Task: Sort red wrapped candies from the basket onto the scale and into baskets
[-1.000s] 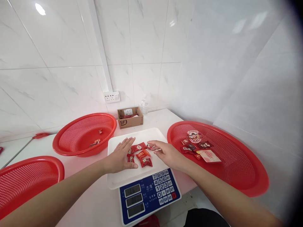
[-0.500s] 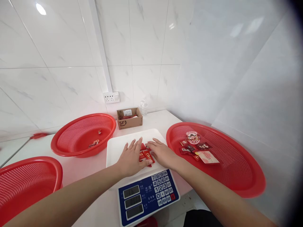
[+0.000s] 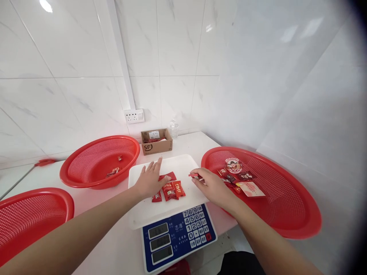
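Several red candy packets [image 3: 171,192] lie in a loose group on the white tray [image 3: 143,214] of a digital scale [image 3: 179,236]. My left hand [image 3: 149,181] is open over the left part of that group, fingers spread, with its thumb touching or just above the packets. At the tray's right side, my right hand [image 3: 210,185] pinches a small red candy packet [image 3: 195,175] between thumb and fingers. Parts of the packets beneath the left hand are hidden.
To the right stands a red basket [image 3: 286,187] with candies, a round sticker and a pink card [image 3: 250,189]. Two more red baskets are at the left, the farther basket [image 3: 86,168] with a few candies. A cardboard box [image 3: 157,147] and clear plastic cups [image 3: 173,129] stand near the wall.
My right hand has moved right, away from the pile, with one packet in its fingers. My left hand has shifted left, uncovering more packets, which now lie more spread out.
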`<action>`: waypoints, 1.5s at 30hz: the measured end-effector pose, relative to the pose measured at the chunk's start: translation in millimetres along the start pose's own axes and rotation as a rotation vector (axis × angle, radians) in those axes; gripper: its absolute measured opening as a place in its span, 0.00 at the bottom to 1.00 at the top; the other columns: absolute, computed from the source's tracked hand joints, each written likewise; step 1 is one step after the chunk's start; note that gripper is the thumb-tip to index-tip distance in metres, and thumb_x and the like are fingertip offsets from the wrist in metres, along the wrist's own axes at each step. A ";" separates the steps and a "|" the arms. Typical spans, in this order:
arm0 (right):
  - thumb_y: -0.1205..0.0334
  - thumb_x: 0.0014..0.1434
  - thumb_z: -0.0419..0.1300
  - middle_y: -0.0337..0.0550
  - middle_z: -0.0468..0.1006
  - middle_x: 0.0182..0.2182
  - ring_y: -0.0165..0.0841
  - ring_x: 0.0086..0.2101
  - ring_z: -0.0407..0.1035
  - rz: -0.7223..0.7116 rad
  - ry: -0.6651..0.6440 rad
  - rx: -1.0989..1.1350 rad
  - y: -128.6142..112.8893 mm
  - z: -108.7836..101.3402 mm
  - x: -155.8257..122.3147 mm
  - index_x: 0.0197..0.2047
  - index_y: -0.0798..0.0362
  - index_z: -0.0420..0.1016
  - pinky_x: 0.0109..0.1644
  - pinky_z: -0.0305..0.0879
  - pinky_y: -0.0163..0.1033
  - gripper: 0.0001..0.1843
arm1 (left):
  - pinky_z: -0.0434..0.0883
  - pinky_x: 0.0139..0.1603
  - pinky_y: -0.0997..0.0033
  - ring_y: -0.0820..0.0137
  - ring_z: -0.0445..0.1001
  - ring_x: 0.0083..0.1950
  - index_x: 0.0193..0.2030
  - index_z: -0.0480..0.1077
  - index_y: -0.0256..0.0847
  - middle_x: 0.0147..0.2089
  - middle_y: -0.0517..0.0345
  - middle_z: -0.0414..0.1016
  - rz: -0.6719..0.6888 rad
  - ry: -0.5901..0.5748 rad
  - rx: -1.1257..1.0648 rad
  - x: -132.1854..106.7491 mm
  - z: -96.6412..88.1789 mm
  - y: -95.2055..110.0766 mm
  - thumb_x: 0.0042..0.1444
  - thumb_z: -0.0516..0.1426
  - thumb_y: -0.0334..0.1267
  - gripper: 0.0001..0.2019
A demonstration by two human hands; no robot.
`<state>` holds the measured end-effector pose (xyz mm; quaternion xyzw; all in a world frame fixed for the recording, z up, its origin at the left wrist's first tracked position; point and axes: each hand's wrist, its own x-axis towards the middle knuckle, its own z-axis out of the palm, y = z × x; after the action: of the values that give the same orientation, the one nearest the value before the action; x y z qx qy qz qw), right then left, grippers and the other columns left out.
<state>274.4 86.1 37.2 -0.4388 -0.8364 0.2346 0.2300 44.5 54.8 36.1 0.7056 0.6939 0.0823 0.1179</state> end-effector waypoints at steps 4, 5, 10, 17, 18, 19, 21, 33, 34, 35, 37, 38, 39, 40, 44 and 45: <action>0.56 0.59 0.51 0.46 0.75 0.46 0.37 0.45 0.70 0.058 0.097 0.259 7.0 -1.9 -23.1 0.46 0.50 0.69 0.48 0.66 0.44 0.14 | 0.44 0.65 0.50 0.55 0.39 0.70 0.69 0.33 0.32 0.69 0.41 0.44 -0.073 0.003 -0.008 -3.6 -6.4 -10.7 0.60 0.42 0.56 0.39; 0.55 0.59 0.52 0.46 0.75 0.47 0.37 0.45 0.70 0.087 0.111 0.289 8.7 -0.8 -27.8 0.46 0.50 0.69 0.48 0.66 0.44 0.14 | 0.44 0.66 0.50 0.55 0.39 0.70 0.69 0.33 0.33 0.70 0.42 0.44 -0.074 -0.004 -0.016 -5.2 -6.0 -10.1 0.60 0.41 0.57 0.39; 0.50 0.58 0.53 0.47 0.76 0.46 0.38 0.45 0.70 0.155 0.211 0.409 13.1 5.4 -44.6 0.47 0.49 0.69 0.49 0.67 0.45 0.17 | 0.42 0.66 0.49 0.57 0.34 0.71 0.69 0.38 0.39 0.71 0.49 0.41 0.079 -0.038 -0.026 -12.6 7.8 12.7 0.59 0.38 0.61 0.38; 0.48 0.57 0.54 0.46 0.76 0.47 0.39 0.47 0.70 0.238 0.284 0.314 14.6 -2.4 -66.8 0.47 0.48 0.71 0.50 0.67 0.45 0.19 | 0.41 0.65 0.43 0.54 0.42 0.69 0.66 0.51 0.49 0.68 0.52 0.51 0.424 -0.100 0.149 -7.2 24.3 25.5 0.61 0.38 0.59 0.30; 0.47 0.57 0.54 0.45 0.76 0.47 0.39 0.47 0.69 0.253 0.296 0.291 16.4 -4.2 -70.3 0.47 0.48 0.71 0.50 0.67 0.45 0.19 | 0.40 0.65 0.44 0.55 0.43 0.69 0.66 0.51 0.51 0.68 0.53 0.51 0.485 -0.124 0.153 -4.8 21.1 21.0 0.61 0.39 0.58 0.29; 0.46 0.56 0.53 0.45 0.76 0.48 0.40 0.48 0.69 0.269 0.307 0.267 18.7 -5.9 -73.6 0.47 0.47 0.71 0.51 0.67 0.45 0.20 | 0.39 0.66 0.46 0.56 0.42 0.70 0.66 0.51 0.52 0.69 0.54 0.51 0.542 -0.151 0.150 -2.2 16.4 15.8 0.61 0.40 0.58 0.29; 0.46 0.56 0.53 0.45 0.76 0.48 0.40 0.48 0.69 0.301 0.318 0.222 24.0 -8.4 -79.8 0.47 0.47 0.72 0.51 0.67 0.46 0.21 | 0.37 0.67 0.48 0.58 0.40 0.70 0.66 0.51 0.52 0.69 0.56 0.49 0.599 -0.191 0.105 2.6 5.0 4.8 0.60 0.43 0.59 0.29; 0.45 0.56 0.52 0.45 0.76 0.48 0.41 0.49 0.70 0.345 0.335 0.143 34.5 -8.6 -82.6 0.48 0.48 0.73 0.50 0.69 0.44 0.23 | 0.45 0.65 0.45 0.54 0.38 0.70 0.64 0.55 0.40 0.69 0.47 0.49 0.072 0.013 -0.103 -5.7 17.3 15.6 0.60 0.40 0.59 0.32; 0.45 0.56 0.52 0.45 0.77 0.48 0.41 0.49 0.70 0.335 0.331 0.121 35.1 -8.1 -82.5 0.48 0.48 0.73 0.50 0.69 0.44 0.23 | 0.43 0.65 0.43 0.54 0.38 0.70 0.64 0.55 0.42 0.69 0.48 0.48 0.109 -0.004 -0.050 -7.8 21.9 20.1 0.60 0.41 0.59 0.32; 0.45 0.56 0.52 0.45 0.77 0.47 0.41 0.48 0.70 0.323 0.326 0.099 36.0 -7.7 -82.5 0.48 0.48 0.72 0.50 0.69 0.45 0.22 | 0.42 0.65 0.43 0.53 0.39 0.70 0.65 0.54 0.43 0.69 0.48 0.48 0.149 -0.013 0.010 -9.1 25.2 23.6 0.60 0.41 0.59 0.32; 0.46 0.57 0.51 0.45 0.77 0.47 0.41 0.47 0.71 0.294 0.318 0.061 38.2 -7.2 -83.1 0.48 0.47 0.72 0.49 0.69 0.45 0.22 | 0.43 0.65 0.43 0.53 0.43 0.69 0.65 0.54 0.44 0.69 0.49 0.50 0.252 -0.033 0.114 -8.6 26.6 25.7 0.61 0.40 0.58 0.31; 0.46 0.58 0.51 0.45 0.77 0.47 0.41 0.46 0.71 0.280 0.315 0.045 39.5 -7.3 -83.5 0.48 0.47 0.72 0.48 0.69 0.45 0.21 | 0.43 0.65 0.45 0.54 0.44 0.69 0.65 0.53 0.46 0.69 0.51 0.51 0.317 -0.052 0.140 -7.0 24.6 24.1 0.61 0.41 0.58 0.30; 0.46 0.58 0.50 0.45 0.77 0.47 0.40 0.46 0.71 0.271 0.311 0.030 41.0 -7.6 -83.9 0.48 0.48 0.72 0.48 0.70 0.45 0.21 | 0.43 0.66 0.47 0.56 0.44 0.69 0.65 0.53 0.48 0.68 0.53 0.51 0.388 -0.084 0.152 -4.9 21.1 20.9 0.61 0.41 0.58 0.29; 0.46 0.58 0.50 0.45 0.77 0.47 0.40 0.47 0.71 0.267 0.307 0.016 42.5 -8.2 -84.4 0.48 0.48 0.72 0.48 0.69 0.45 0.21 | 0.43 0.66 0.49 0.57 0.44 0.69 0.66 0.51 0.49 0.69 0.55 0.50 0.455 -0.122 0.152 -2.5 16.5 16.5 0.60 0.42 0.58 0.29; 0.47 0.59 0.49 0.45 0.75 0.49 0.40 0.48 0.69 0.280 0.290 -0.030 48.2 -10.6 -85.2 0.50 0.49 0.70 0.48 0.69 0.45 0.22 | 0.37 0.67 0.53 0.61 0.36 0.71 0.68 0.45 0.48 0.71 0.54 0.40 0.463 -0.167 0.071 4.2 0.8 -2.8 0.57 0.46 0.61 0.35; 0.47 0.59 0.49 0.45 0.76 0.49 0.40 0.48 0.70 0.280 0.290 -0.043 49.2 -10.8 -85.0 0.50 0.50 0.70 0.48 0.69 0.45 0.22 | 0.37 0.68 0.53 0.61 0.35 0.71 0.68 0.43 0.46 0.71 0.53 0.39 0.383 -0.138 0.036 4.5 -0.1 -5.7 0.57 0.45 0.61 0.36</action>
<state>354.9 41.3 1.2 -0.5848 -0.7301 0.1807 0.3038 39.1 59.3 34.4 0.8307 0.5385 0.0421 0.1349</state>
